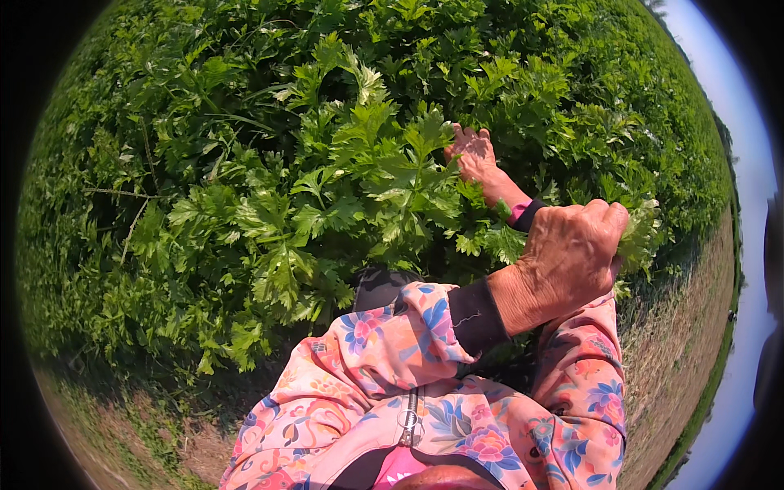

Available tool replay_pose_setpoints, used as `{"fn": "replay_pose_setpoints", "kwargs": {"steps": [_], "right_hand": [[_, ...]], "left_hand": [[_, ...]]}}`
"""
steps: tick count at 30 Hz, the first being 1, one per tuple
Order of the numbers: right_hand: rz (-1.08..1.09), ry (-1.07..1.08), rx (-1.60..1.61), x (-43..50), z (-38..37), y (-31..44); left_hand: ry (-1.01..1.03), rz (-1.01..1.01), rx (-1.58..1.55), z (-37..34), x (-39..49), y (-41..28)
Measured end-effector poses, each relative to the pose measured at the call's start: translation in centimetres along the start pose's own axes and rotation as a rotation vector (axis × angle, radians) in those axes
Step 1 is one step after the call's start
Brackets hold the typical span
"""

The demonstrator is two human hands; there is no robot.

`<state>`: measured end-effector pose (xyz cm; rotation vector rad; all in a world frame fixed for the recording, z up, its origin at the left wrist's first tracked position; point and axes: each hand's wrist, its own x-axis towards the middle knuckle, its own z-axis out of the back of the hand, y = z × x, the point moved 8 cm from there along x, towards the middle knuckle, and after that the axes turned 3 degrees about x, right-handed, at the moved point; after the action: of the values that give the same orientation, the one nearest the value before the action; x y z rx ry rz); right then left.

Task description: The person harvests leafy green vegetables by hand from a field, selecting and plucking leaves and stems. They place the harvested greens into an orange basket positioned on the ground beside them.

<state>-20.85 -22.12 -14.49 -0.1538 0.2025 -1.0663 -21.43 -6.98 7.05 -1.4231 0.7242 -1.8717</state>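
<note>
My left hand [566, 260] is closed in a fist and crosses over my right forearm. Pale green celery-like leaves [640, 236] stick out past its knuckles, and its thumb side is mostly turned from view. My right hand [474, 156] reaches farther out into the leafy green plants, its fingers bent. Foliage covers its left side, so whatever lies beneath the fingers is hidden. A large leafy plant [398, 184], which looks like celery, stands right beside that hand and touches it.
The dense leafy crop [184, 245] spreads ahead and to the left. Dry ground with straw-like litter [667, 355] runs along the right edge. A few dry grass stems [135, 229] poke up at the left. My floral jacket [367, 392] fills the bottom.
</note>
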Motion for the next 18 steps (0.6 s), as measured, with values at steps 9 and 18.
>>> {"fn": "replay_pose_setpoints", "kwargs": {"steps": [9, 18], "right_hand": [[0.011, -0.159, -0.257, -0.9, -1.1, 1.0], [-0.137, -0.413, -0.145, -0.6, 5.7, -3.9]], "left_hand": [[-0.010, -0.020, -0.047, -0.2, -0.1, -0.2], [-0.040, -0.045, -0.047, 0.4, -0.2, -0.3]]}}
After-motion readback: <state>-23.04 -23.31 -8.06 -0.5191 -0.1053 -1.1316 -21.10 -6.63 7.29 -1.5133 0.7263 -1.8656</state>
